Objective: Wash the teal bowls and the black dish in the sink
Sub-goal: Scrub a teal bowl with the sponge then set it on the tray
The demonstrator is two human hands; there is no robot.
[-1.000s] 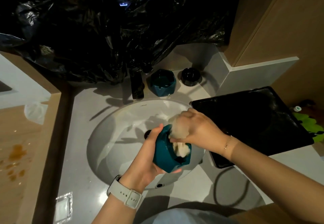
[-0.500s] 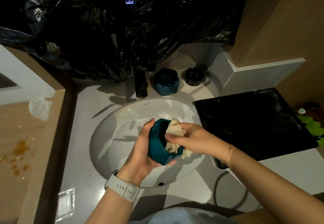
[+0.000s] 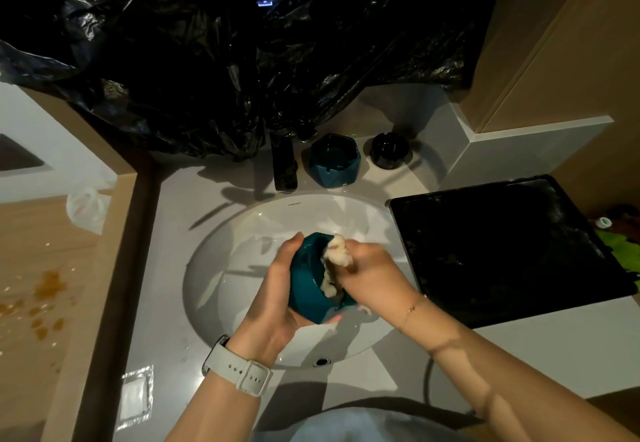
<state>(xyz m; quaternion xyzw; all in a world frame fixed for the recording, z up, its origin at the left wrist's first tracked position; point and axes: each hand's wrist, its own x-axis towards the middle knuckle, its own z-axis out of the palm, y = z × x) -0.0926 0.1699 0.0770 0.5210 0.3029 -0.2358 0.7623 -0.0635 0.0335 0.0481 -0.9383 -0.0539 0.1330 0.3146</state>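
Left hand (image 3: 273,306) w/ white watch cups a faceted teal ceramic bowl (image 3: 308,285), tilted, over the white oval sink (image 3: 235,268). Right hand (image 3: 372,277) grips a pale wadded cloth (image 3: 337,254) pressed into the bowl's inside. 2nd teal bowl (image 3: 334,164) and small round black dish (image 3: 389,150) sit on the grey tabletop (image 3: 173,251) behind the sink, by the black faucet (image 3: 284,168).

Dim overall, warm cast; brightest on the sink (image 3: 249,268) bowl, with hard arm shadows across the counter (image 3: 166,268). Small blue-white glare spot on the black plastic (image 3: 207,60), which otherwise goes near-black. Wide-angle bending at edges; slight softness throughout.
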